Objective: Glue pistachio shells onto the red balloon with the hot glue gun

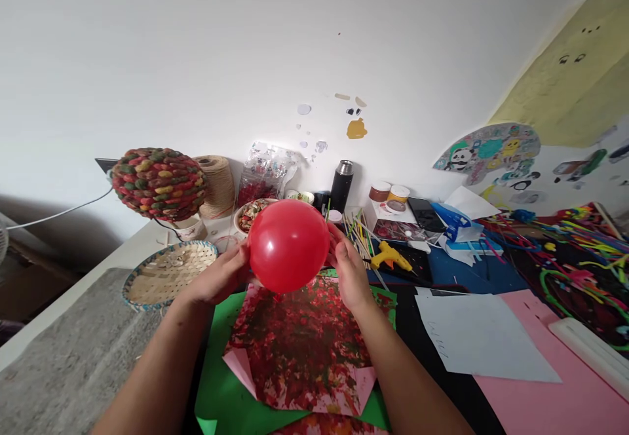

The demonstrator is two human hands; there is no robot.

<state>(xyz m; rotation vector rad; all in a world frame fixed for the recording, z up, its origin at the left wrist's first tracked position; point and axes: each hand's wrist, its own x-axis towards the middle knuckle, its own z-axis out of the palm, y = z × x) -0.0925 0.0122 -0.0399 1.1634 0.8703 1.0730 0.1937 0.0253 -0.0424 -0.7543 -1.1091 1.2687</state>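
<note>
A shiny red balloon (289,246) is held up between my two hands, above the painted sheet. My left hand (223,274) presses against its left side, with the fingertips partly hidden behind it. On the right side, my right hand (348,268) holds it with the fingers partly behind. Below lies a pink sheet covered in dark red and green paint (304,350), its lower corners curled up. That sheet rests on green paper (221,382).
A woven basket tray (170,274), a yarn-wrapped ball (160,185) and a twine spool (215,186) stand left. Behind are a black thermos (342,186) and a bowl (244,217). To the right are a yellow glue gun (392,257), white paper (486,337) and pink paper (535,396).
</note>
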